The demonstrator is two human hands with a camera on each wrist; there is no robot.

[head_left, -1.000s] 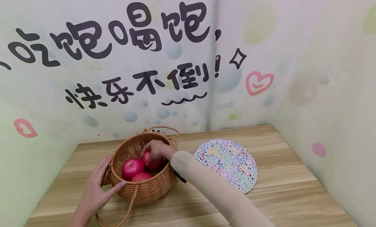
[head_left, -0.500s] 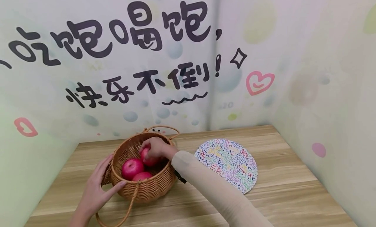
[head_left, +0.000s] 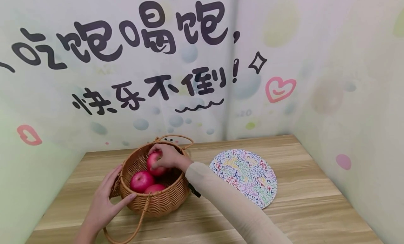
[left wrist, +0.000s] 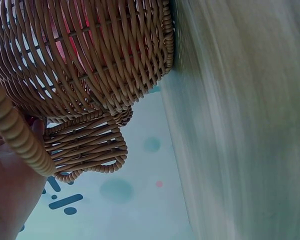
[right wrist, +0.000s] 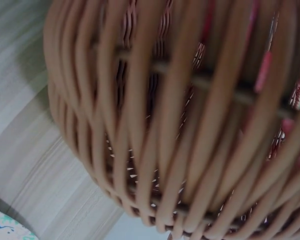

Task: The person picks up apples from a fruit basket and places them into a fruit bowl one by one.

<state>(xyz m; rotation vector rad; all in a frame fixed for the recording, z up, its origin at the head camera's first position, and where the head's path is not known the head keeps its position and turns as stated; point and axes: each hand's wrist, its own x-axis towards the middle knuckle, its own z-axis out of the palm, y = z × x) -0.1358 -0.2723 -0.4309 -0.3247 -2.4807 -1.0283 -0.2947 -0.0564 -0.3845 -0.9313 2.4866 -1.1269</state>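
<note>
Right hand point(head_left: 166, 156) is clamped on an apple point(head_left: 158, 172) inside the wicker basket point(head_left: 165, 203), beside two other apples point(head_left: 142, 181). Left hand point(head_left: 102, 205), thumb and fingers apart, touches the basket's left side. Basket stands on the tabletop point(head_left: 309, 191).

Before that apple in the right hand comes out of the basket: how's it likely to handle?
The apple would probably roll if set on the flat table, being round. Its smooth-looking skin may be slightly slippery in the right hand.
</note>
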